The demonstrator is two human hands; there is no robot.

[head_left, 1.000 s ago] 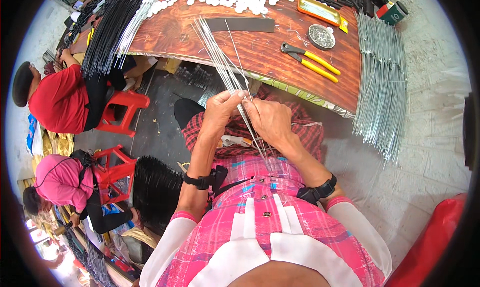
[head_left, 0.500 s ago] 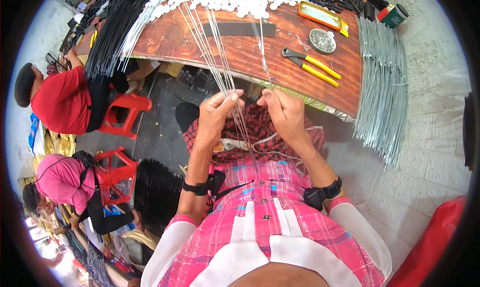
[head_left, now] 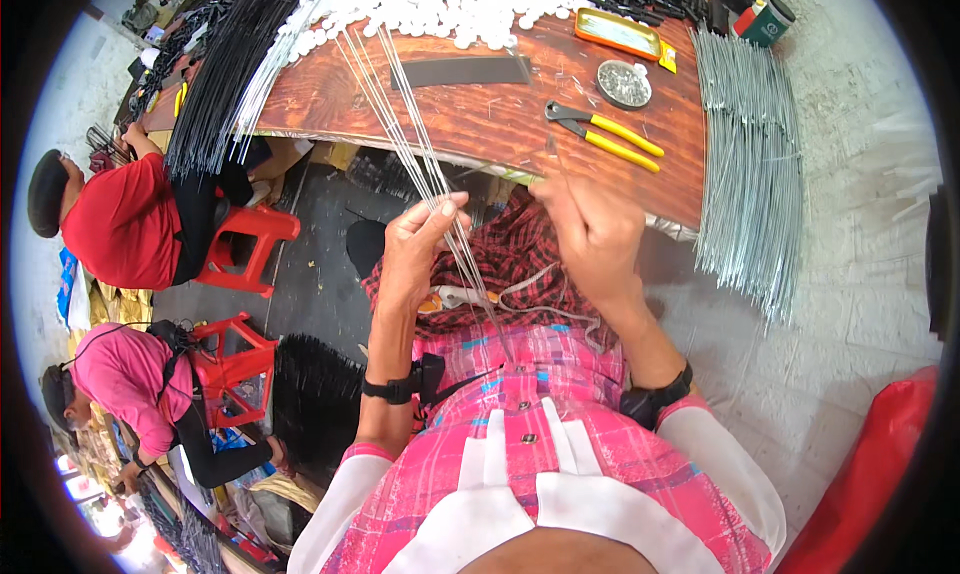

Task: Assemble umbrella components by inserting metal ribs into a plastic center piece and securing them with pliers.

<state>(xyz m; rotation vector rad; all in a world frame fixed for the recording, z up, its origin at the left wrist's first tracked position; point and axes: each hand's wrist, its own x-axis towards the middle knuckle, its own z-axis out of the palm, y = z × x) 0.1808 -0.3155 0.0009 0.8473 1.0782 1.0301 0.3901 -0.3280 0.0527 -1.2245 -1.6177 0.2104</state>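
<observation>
My left hand (head_left: 425, 239) is closed around a bundle of several thin metal rods (head_left: 410, 139). They slant from the white round pieces (head_left: 430, 14) on the table, through my fingers, down toward my lap. To the right, just off the table's near edge, my right hand (head_left: 597, 239) is curled closed and blurred by motion. Faint thin streaks show by its fingertips; what it pinches cannot be made out. A dark flat strip (head_left: 460, 71) lies beyond the rods. Yellow-handled cutting pliers (head_left: 605, 139) rest on the wooden table (head_left: 310, 89), beyond my right hand.
A round dish (head_left: 623, 84) of small clear bits and an orange-rimmed tray (head_left: 618, 34) stand farther back. Grey rods (head_left: 745, 164) overhang the right end; black rods (head_left: 230, 74) overhang the left. Two people sit at left near red stools (head_left: 250, 244).
My right hand has moved slightly right and downward, and the thin wire seen by it earlier is now only a blur. The left hand still holds its rods, slightly lower and left.
</observation>
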